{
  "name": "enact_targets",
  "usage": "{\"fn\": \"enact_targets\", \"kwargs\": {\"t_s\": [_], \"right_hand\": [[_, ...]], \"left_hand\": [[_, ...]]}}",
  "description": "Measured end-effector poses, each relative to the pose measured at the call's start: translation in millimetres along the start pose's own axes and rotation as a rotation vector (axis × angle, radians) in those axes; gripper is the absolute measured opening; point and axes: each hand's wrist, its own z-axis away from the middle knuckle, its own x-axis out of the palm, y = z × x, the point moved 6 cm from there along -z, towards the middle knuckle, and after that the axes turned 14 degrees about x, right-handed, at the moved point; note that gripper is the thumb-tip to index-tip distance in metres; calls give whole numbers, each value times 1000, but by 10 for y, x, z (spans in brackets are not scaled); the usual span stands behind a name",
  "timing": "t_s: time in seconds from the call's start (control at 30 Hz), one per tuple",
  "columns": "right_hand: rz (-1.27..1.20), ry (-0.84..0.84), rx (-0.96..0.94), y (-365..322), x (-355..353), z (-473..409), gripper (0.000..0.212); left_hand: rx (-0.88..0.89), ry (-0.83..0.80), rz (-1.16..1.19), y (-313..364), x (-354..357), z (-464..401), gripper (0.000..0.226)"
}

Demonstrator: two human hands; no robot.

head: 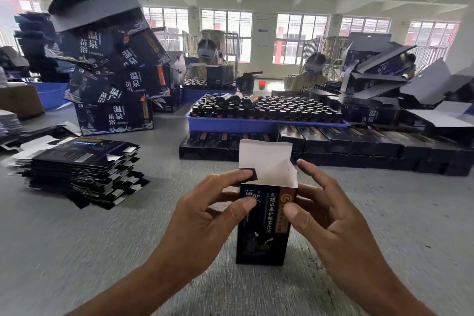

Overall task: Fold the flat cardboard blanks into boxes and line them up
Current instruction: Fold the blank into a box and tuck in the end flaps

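A small black box [261, 236] with white and red print stands upright on the grey table in front of me. Its white top lid flap [265, 159] points up and the top is open. My left hand [205, 210] grips the box's upper left side, thumb on the front and index finger on a small black side flap [250, 174]. My right hand [328, 210] holds the upper right side, thumb on the front face, fingers spread behind. A stack of flat black blanks [82, 169] lies at the left. Finished black boxes [346, 146] lie in a row behind.
A blue tray [256, 124] full of dark bottles sits behind the row. A tall leaning pile of large dark cartons [110, 64] rises at back left. More open cartons [400, 84] crowd the right. Two people with headsets sit across the table.
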Motion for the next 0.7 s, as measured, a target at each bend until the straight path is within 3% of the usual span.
{"fn": "enact_targets", "kwargs": {"t_s": [0.3, 0.7], "right_hand": [[102, 20, -53, -83, -2, 29, 30], [115, 110, -144, -199, -35, 83, 26]], "left_hand": [[9, -41, 59, 31, -1, -13, 32], [161, 16, -48, 199, 0, -39, 19]]}}
